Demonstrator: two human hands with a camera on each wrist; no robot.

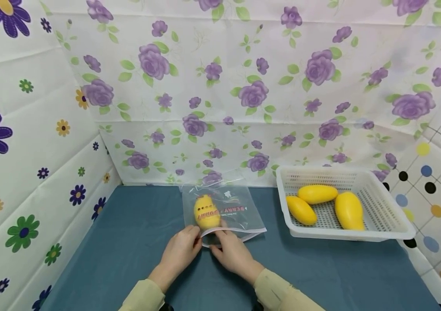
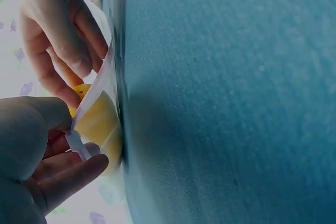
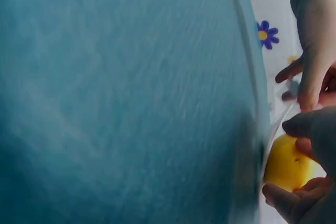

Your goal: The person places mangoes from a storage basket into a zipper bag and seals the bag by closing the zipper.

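A clear zip bag (image 1: pixel 243 211) with printed lettering lies flat, its mouth towards me. Inside it sits a yellow mango (image 1: pixel 206 218), whose near end also shows in the left wrist view. My left hand (image 1: pixel 181 249) pinches the left end of the bag's mouth, by the slider (image 2: pixel 77 144). At the mouth's middle is my right hand (image 1: pixel 233 252), its fingers reaching into the bag. Its fingertips are right at the mango (image 3: pixel 286 166) in the right wrist view, with thumb and fingers spread apart.
A white plastic basket (image 1: pixel 389 222) stands on the right side of the blue tabletop (image 1: pixel 134 224). Three more yellow mangoes (image 1: pixel 317 194) lie in it. Flower-patterned cloth (image 1: pixel 189 86) closes off the back, and printed cloth walls stand at both sides.
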